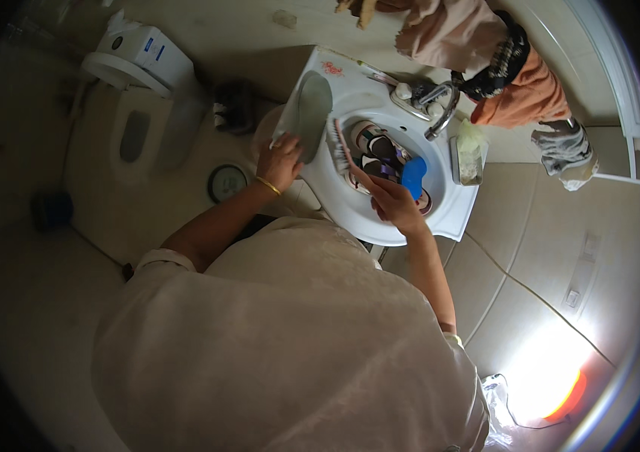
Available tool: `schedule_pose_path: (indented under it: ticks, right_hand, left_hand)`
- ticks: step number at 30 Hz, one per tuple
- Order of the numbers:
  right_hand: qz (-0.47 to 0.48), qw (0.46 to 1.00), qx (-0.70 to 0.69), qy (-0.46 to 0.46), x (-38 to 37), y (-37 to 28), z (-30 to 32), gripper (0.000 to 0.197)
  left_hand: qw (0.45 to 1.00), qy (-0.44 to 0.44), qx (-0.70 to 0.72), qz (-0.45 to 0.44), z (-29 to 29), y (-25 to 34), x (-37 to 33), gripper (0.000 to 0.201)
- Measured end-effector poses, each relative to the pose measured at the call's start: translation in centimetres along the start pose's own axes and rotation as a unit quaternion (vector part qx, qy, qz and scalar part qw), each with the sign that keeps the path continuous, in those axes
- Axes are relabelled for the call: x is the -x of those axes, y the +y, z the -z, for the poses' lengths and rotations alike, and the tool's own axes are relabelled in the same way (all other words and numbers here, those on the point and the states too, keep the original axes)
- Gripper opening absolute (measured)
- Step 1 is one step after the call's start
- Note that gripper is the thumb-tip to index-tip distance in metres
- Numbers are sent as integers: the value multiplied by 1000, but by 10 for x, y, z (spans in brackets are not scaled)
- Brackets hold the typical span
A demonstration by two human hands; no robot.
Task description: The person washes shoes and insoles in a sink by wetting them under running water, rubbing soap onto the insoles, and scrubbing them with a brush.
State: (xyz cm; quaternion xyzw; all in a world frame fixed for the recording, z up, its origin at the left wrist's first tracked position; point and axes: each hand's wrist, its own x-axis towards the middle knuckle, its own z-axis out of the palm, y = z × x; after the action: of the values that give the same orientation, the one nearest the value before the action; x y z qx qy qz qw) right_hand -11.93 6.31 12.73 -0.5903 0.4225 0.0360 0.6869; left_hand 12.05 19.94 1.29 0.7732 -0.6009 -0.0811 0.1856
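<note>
My right hand (397, 205) is closed round the pinkish handle of a scrubbing brush (342, 149), whose white bristles face left over the rim of the washbasin (365, 230). At the basin's left side, my left hand (282, 160) grips the lower end of a long, flat, pale grey-green piece shaped like an insole (313, 113). A yellow band circles my left wrist. Inside the basin lie shoes (380, 151) with dark openings and light, reddish-edged soles. A blue piece (412, 177) with a curved outline rests on them, partly behind my right hand.
A chrome faucet (444, 113) arches over the basin's back right. A soap dish (467, 162) sits on its right edge. Clothes (516, 90) hang beyond. Left are a toilet (135, 135) and a round scale (227, 183). A bright lamp (565, 395) shines at lower right.
</note>
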Motion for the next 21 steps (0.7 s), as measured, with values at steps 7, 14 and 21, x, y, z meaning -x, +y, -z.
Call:
schedule_pose_path:
  ticks: [7, 14, 21]
  right_hand:
    - [175, 790, 564, 162, -49, 21, -71, 34]
    - [52, 785, 583, 203, -139, -26, -48, 28]
    - [78, 711, 690, 109, -67, -7, -80, 49]
  left_hand:
    - [986, -142, -83, -3, 6, 13, -1, 41]
    - [966, -207, -156, -12, 7, 13, -8, 48]
    - [958, -248, -142, -14, 15, 7, -10, 50]
